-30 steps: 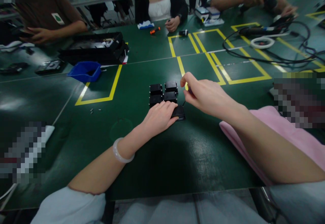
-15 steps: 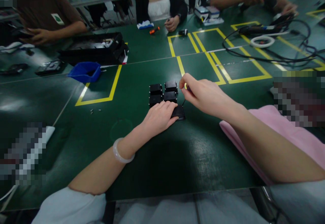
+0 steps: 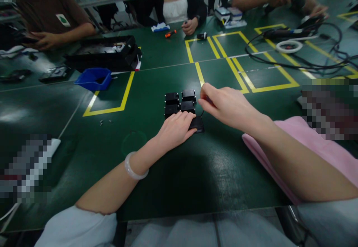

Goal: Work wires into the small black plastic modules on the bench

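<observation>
On the table [image 3: 167, 194], I saw the right hand [image 3: 222, 103] roll its pinch on a thin shaft [image 3: 202, 114], suggesting turning; the left hand [image 3: 177, 127] gripped a black block [image 3: 198, 123].

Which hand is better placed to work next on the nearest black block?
Probably the right hand: it holds a thin-shafted tool, tip near that black block, while the left hand rests on it.

The tabletop [image 3: 156, 86] is smooth and glossy, the black blocks [image 3: 187, 106] probably plastic, the cloth [image 3: 302, 127] matt
</observation>
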A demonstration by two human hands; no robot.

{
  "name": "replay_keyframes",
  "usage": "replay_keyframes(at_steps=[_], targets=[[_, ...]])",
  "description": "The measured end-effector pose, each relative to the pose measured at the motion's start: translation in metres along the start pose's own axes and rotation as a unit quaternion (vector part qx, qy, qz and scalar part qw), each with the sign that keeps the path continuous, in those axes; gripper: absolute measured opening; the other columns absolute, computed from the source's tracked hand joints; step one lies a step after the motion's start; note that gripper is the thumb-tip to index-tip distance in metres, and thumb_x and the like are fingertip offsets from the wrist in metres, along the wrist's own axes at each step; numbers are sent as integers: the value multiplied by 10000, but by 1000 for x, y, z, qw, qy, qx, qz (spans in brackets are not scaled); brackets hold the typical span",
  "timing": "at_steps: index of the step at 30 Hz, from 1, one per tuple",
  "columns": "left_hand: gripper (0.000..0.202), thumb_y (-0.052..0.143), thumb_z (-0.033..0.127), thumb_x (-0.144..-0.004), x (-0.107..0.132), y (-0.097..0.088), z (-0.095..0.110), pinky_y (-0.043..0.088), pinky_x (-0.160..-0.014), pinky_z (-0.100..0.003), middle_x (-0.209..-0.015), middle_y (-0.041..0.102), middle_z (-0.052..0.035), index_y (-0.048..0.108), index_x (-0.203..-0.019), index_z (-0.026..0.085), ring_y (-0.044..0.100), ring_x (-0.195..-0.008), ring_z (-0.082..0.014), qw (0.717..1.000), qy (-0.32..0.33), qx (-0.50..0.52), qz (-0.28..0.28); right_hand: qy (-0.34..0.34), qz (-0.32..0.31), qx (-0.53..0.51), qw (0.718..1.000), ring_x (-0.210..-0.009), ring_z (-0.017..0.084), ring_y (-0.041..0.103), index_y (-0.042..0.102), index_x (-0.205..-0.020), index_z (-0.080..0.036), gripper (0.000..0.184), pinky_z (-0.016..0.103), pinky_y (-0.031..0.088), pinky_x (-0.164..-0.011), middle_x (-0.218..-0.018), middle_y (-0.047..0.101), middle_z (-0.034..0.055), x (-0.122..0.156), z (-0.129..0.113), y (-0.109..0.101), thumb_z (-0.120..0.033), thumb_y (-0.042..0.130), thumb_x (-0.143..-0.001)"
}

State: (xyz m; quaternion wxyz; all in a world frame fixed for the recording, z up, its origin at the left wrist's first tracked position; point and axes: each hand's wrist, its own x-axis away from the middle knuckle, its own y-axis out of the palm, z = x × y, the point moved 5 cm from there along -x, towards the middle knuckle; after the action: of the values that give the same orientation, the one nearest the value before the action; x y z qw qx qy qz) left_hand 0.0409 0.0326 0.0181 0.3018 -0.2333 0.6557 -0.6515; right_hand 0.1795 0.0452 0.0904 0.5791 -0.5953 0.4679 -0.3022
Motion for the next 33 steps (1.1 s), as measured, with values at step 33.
replay_keyframes(at_steps=[33], targets=[[375, 561, 379, -914, 1, 3, -1, 454, -822, -327, -1088, 620, -95, 480, -1194, 144, 593, -987, -231, 1000, 4, -15, 15, 1, 6, 23, 1000, -603, 151, 528, 570, -932, -202, 247, 259, 211, -535, -686, 615, 17, -2, 3, 0, -399, 421, -934]])
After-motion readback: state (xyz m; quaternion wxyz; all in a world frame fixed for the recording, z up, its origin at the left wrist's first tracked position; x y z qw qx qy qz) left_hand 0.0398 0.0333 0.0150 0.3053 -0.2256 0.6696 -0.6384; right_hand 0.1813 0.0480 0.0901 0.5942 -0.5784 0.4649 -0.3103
